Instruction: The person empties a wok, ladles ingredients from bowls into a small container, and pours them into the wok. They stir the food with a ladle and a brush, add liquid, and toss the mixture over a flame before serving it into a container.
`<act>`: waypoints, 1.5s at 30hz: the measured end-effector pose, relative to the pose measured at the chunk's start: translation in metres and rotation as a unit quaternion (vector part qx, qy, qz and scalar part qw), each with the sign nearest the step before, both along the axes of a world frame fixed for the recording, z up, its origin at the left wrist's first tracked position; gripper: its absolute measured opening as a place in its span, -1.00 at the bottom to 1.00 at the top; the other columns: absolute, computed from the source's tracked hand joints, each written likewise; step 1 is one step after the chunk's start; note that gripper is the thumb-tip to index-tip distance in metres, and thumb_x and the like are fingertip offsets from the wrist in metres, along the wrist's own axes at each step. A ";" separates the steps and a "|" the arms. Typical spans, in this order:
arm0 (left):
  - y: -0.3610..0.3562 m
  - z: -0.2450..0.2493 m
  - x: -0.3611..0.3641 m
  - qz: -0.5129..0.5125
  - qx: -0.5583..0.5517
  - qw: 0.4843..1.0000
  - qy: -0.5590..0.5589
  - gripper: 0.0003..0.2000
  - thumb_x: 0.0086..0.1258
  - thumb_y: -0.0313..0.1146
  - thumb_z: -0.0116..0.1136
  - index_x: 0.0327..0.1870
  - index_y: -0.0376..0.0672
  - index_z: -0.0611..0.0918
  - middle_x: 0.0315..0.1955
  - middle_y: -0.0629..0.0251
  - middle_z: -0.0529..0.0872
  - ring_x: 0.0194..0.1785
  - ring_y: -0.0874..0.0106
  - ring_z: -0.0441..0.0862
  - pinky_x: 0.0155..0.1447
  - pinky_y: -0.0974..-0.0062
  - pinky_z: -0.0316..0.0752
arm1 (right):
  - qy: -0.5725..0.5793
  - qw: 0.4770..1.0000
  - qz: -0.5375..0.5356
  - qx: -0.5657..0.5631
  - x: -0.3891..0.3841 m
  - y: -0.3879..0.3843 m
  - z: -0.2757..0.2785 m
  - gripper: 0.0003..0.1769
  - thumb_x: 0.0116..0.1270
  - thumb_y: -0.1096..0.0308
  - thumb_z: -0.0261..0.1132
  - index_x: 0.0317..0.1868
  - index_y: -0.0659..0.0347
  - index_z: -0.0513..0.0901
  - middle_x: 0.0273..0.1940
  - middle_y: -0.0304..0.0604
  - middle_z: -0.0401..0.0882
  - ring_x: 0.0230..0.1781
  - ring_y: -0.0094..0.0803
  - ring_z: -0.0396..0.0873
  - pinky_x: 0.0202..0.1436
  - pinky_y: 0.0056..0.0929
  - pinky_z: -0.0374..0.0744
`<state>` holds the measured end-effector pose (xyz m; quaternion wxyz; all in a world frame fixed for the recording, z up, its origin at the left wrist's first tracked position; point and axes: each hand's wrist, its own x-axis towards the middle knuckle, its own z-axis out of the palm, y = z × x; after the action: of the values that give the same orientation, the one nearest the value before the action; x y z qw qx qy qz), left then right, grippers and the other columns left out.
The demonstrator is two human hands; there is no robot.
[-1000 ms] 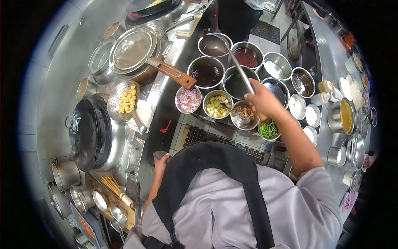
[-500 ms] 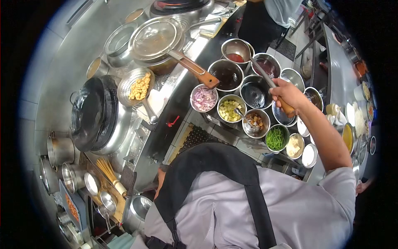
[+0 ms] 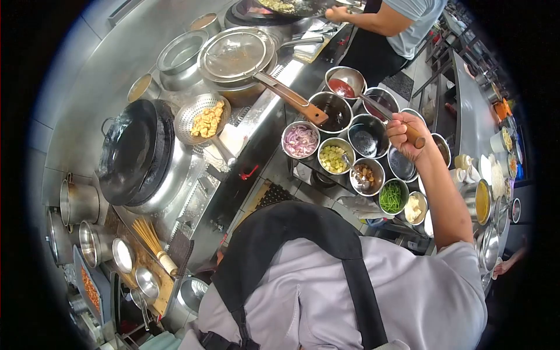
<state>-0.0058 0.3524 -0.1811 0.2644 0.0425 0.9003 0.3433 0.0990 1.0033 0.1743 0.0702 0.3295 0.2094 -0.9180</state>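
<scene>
My right hand (image 3: 406,135) is closed round the wooden handle of a ladle (image 3: 382,109). The ladle's metal bowl holds red sauce (image 3: 341,88) and is over the far steel pots. Below the hand are a pot of dark liquid (image 3: 368,136), a bowl of green vegetable pieces (image 3: 393,196) and a bowl of brown chunks (image 3: 364,177) with a spoon. Nearer the stove are diced pale-green vegetables (image 3: 333,158) and sliced purple onion (image 3: 301,140). My left hand is hidden behind my body.
A black wok (image 3: 129,153) sits on the stove at left. Beside it a perforated skimmer (image 3: 188,119) holds yellow fried pieces (image 3: 207,120). A long-handled strainer (image 3: 239,55) lies across a pot. At the top, a co-worker's arm (image 3: 373,21) reaches to another wok (image 3: 303,6).
My right hand has risen and the ladle has tilted, with red sauce now showing in its bowl. A co-worker's arm and a wok have come into view at the top.
</scene>
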 end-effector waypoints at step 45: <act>-0.225 -0.112 0.203 0.239 -0.074 0.952 -0.177 -0.26 0.21 -0.04 0.30 0.26 -0.40 0.29 0.01 -0.37 0.64 0.15 -0.20 0.61 0.17 0.08 0.54 | 0.313 0.703 0.221 0.599 -0.197 -0.473 -0.036 -0.21 0.34 0.55 0.18 0.55 0.19 0.12 -0.45 -0.21 0.55 -0.65 -0.55 0.42 -0.60 -0.52 0.45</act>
<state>0.1972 0.1275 -0.2927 0.3319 -0.2551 0.8459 0.3305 -0.0980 0.5300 0.1387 -0.0105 -0.0599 0.7918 -0.6077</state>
